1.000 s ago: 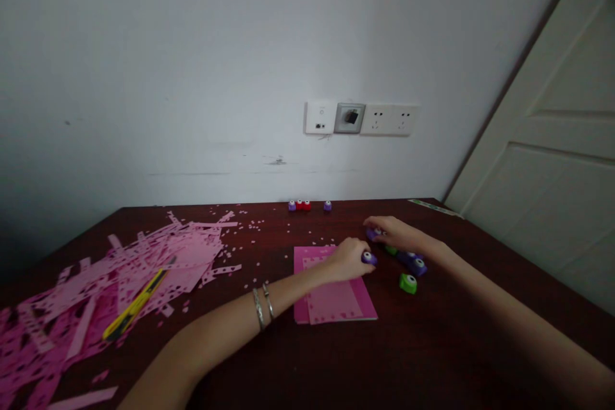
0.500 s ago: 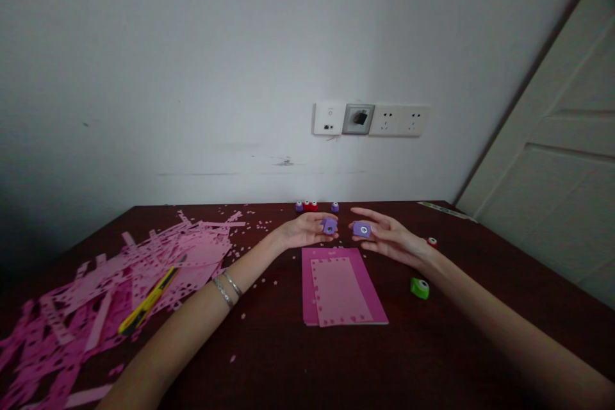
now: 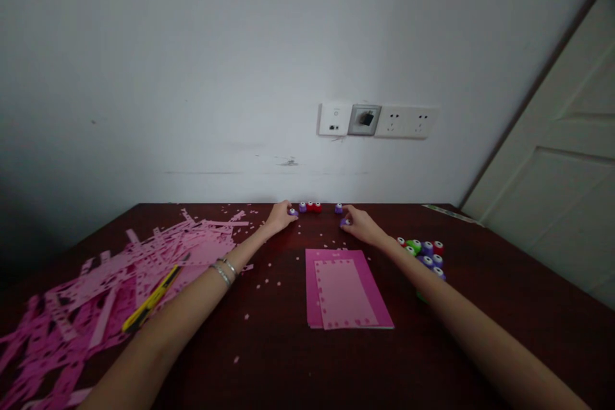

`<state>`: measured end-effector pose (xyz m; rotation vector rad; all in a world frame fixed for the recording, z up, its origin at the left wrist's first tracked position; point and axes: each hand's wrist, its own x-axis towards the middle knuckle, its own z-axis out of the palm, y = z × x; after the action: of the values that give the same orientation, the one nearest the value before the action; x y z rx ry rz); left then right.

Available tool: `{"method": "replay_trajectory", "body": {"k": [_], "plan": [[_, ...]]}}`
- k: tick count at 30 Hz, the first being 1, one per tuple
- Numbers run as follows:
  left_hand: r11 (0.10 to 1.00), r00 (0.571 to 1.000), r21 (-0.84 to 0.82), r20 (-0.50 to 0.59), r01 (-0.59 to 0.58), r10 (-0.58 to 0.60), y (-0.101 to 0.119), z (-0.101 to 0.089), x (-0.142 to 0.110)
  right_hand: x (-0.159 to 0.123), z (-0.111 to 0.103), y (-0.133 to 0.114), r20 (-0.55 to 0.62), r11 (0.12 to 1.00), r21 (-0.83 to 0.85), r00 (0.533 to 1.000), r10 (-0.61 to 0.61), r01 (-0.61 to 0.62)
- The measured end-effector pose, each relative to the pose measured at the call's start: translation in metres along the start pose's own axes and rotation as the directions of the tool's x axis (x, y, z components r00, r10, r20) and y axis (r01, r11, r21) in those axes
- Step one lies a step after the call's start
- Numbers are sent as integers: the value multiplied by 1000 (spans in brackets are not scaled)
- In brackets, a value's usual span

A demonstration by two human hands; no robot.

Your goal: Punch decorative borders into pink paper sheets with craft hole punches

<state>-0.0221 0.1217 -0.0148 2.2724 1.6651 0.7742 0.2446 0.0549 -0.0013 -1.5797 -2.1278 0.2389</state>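
Both arms stretch to the far edge of the dark wooden table (image 3: 288, 359). My left hand (image 3: 280, 215) rests palm down with its fingertips on a small purple paper punch (image 3: 292, 211), beside a row of purple and red punches (image 3: 310, 207) along the wall. My right hand (image 3: 359, 224) covers another purple punch (image 3: 344, 222) with curled fingers, just below a lone purple punch (image 3: 339, 208). Between my forearms lies a stack of pink cards (image 3: 346, 288) with punched borders.
A cluster of red, green and purple punches (image 3: 425, 253) sits right of my right forearm. Pink paper strips and scraps (image 3: 120, 275) pile up at the left, with a yellow utility knife (image 3: 151, 298) on them. Wall sockets (image 3: 377, 120) hang above; a door (image 3: 552, 160) stands at the right.
Both hands moved from above the pink cards to the back of the table, each carrying a purple punch down to the row by the wall. The view shifted slightly.
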Motion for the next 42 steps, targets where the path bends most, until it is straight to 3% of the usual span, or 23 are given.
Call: {"method": "replay_trajectory", "body": {"k": [4, 8, 13, 16, 19, 22, 24, 26, 29, 32, 34, 36, 39, 42], "plan": [[999, 1000, 39, -18, 4, -4, 10, 14, 11, 24, 10, -11, 2, 984, -174, 999, 34, -34], [998, 999, 60, -24, 24, -22, 19, 21, 18, 29, 13, -19, -11, 973, -224, 999, 52, -53], [995, 994, 75, -87, 70, -64, 40, 14, 10, 3, -18, -9, -27, 949, -315, 999, 23, -31], [993, 984, 14, -134, -114, 115, 70, 8, -6, -19, -51, 16, 57, 952, -307, 998, 37, -17], [925, 927, -68, 13, -374, 375, 113, 14, -31, -39, -75, 41, 185, 950, -310, 979, 83, -22], [863, 855, -135, 129, -487, 503, 161, 35, -65, -54, -81, 54, 245, 956, -292, 965, 96, -21], [804, 767, -209, 241, -557, 594, 189, 53, -88, -61, -78, 55, 271, 956, -295, 958, 89, -5], [793, 765, -245, 221, -557, 605, 211, 69, -108, -64, -75, 53, 279, 945, -326, 955, 98, -2], [815, 796, -258, 202, -518, 570, 231, 83, -123, -67, -73, 50, 271, 935, -355, 955, 119, -16], [832, 776, -217, 301, -511, 555, 237, 85, -117, -69, -79, 48, 234, 965, -258, 967, 102, -40], [843, 762, -250, 362, -475, 537, 231, 78, -105, -71, -84, 47, 188, 994, -76, 978, 93, -80], [834, 764, -420, 382, -358, 521, 219, 67, -90, -74, -90, 45, 155, 967, 223, 984, 86, -120], [660, 739, -751, 443, -4, 508, 190, 44, -67, -78, -96, 36, 131, 733, 668, 990, 55, -129], [413, 719, -861, 487, 298, 496, 156, 17, -52, -81, -97, 25, 144, 477, 870, 990, -6, -124]]}}
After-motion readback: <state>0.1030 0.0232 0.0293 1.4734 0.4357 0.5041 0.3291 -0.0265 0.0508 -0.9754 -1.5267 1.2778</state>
